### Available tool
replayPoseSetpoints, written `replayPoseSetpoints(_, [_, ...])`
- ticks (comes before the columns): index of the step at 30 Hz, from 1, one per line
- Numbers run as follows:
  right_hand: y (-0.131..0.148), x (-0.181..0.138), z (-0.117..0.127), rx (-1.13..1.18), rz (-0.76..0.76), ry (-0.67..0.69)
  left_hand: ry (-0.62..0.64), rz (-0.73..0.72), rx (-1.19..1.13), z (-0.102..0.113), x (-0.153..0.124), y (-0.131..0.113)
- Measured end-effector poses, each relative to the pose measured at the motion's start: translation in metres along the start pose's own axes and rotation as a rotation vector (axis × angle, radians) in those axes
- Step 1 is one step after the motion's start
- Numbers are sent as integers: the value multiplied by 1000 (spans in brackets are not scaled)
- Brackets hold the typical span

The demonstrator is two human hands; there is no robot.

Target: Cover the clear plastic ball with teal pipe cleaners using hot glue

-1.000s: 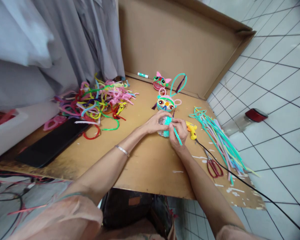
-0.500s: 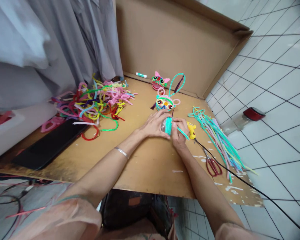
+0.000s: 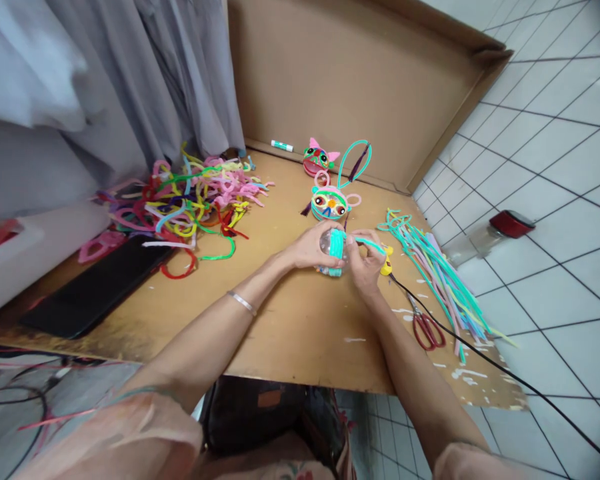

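My left hand (image 3: 310,246) is closed round a clear, rounded plastic piece (image 3: 326,243) banded with turquoise pipe cleaner (image 3: 336,244). At its right side my right hand (image 3: 364,262) pinches a loose turquoise pipe cleaner end (image 3: 373,245) that sticks out to the right. Just beyond my hands sits an animal-face ornament (image 3: 330,203) with pink ring ears, a turquoise loop and dark tassels. Behind it stands a second face ornament (image 3: 316,158) with pink pointed ears. A yellow glue gun (image 3: 387,261) lies partly hidden behind my right hand.
Tangled pipe cleaners (image 3: 195,200) and a black flat object (image 3: 90,287) lie at left. On the right are straight pipe cleaners (image 3: 435,280), red-handled scissors (image 3: 429,331), a black cord (image 3: 460,337) and a red-lidded jar (image 3: 510,225). A glue stick (image 3: 282,145) lies by the cardboard (image 3: 330,80).
The banded plastic piece has turned in my left hand, and more of its underside shows. My right hand has shifted, raising the loose pipe cleaner end so it points more level to the right.
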State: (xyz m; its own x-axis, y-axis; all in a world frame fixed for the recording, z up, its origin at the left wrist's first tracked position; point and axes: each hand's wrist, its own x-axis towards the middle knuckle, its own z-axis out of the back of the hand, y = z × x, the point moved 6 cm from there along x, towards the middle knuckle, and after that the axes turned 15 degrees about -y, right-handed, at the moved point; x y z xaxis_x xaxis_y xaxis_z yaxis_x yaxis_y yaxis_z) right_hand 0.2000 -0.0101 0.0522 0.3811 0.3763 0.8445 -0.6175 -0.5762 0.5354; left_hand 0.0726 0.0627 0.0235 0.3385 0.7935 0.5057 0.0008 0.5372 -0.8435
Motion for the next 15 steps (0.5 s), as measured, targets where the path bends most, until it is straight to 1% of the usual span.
replayPoseSetpoints(3, [-9,1,0,22,-111,-12,13,46,-37,-1,0,0])
replayPoseSetpoints(5, [-12,1,0,36,-140,-13,21,58,-46,-1,0,0])
replayPoseSetpoints(8, [-12,0,0,44,-152,-9,32,67,-44,-1,0,0])
replayPoseSetpoints(15, [-8,-1,0,-21,-137,5,28,50,-25,0,-1,-1])
